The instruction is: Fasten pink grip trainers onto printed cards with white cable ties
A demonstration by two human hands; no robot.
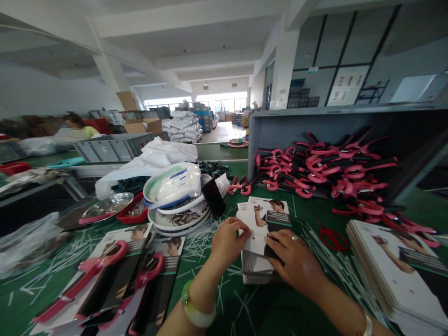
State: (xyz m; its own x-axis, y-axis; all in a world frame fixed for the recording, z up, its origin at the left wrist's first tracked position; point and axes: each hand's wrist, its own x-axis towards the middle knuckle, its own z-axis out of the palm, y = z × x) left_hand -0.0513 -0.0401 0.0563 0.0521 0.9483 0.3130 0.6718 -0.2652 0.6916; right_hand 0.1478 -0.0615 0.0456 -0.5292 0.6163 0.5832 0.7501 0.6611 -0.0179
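Note:
A stack of printed cards stands in front of me on the green table. My left hand is at the left edge of the top card, thumb and forefinger pinched together; what lies between them is too small to make out. My right hand rests on the card's right side, fingers spread over its lower dark part. At the left lie pink-and-black shears on similar cards. A gray crate lying on its side holds many more pink-and-black shears.
Another card stack stands at the right, near red scissors. White strips lie scattered about. Behind my left hand are stacked white trays, a dark phone, a red bowl and a metal dish. A person is far left.

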